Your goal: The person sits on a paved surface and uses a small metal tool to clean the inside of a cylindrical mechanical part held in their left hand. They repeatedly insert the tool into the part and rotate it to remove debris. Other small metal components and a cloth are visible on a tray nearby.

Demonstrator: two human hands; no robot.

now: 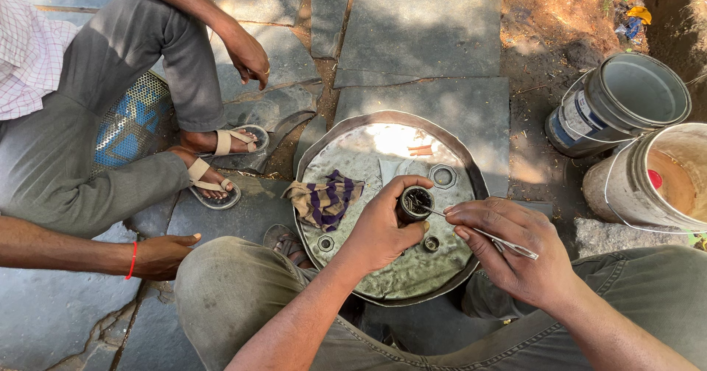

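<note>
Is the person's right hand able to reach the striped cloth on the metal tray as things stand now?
Probably not directly: the right hand holds a thin metal tool, and the left hand, gripping a small round part, lies between it and the striped cloth on the tray.

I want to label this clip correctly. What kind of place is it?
Probably an outdoor roadside repair spot. The ground is stone slabs and bare dirt, a dented metal tray of small parts lies on it, and two used paint buckets stand nearby.
</note>
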